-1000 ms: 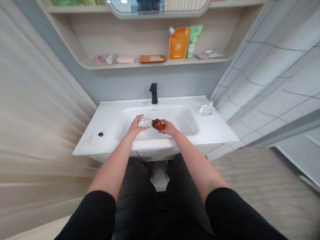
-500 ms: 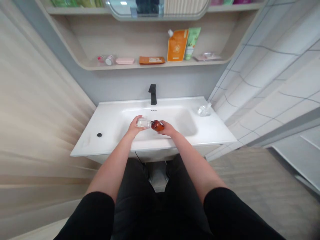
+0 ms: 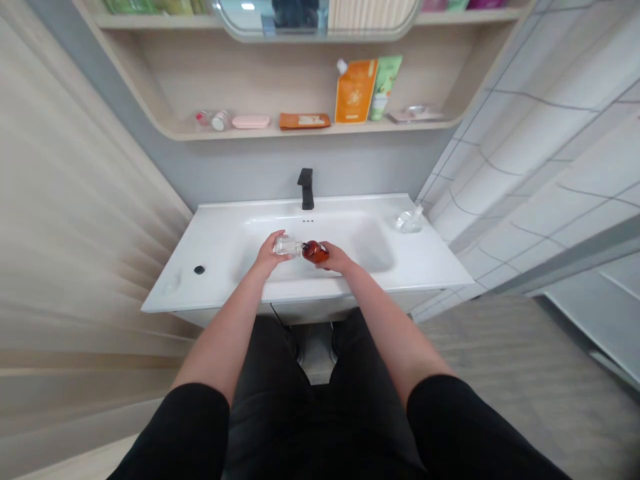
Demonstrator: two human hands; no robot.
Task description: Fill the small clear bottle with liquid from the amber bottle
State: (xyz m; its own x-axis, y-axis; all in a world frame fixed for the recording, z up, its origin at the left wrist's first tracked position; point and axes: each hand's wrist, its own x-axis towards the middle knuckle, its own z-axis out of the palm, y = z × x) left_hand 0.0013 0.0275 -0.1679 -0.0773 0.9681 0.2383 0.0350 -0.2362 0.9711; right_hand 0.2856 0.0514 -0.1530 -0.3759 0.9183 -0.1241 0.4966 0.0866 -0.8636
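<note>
Over the front of the white sink basin, my left hand is closed around a small clear bottle, its mouth turned to the right. My right hand grips an amber bottle, tilted on its side with its dark neck pointing left. The two bottle mouths meet or nearly meet; I cannot tell whether they touch. My palms and the far ends of both bottles are partly hidden by the fingers.
A black faucet stands behind the basin. On the counter's right is a clear pump bottle, on its left a small black round piece. The shelf above holds an orange pouch, a green tube and a pink case.
Both hands and bottles keep nearly the same place. The clear bottle looks a little more see-through; otherwise only a slight shift of the view shows.
</note>
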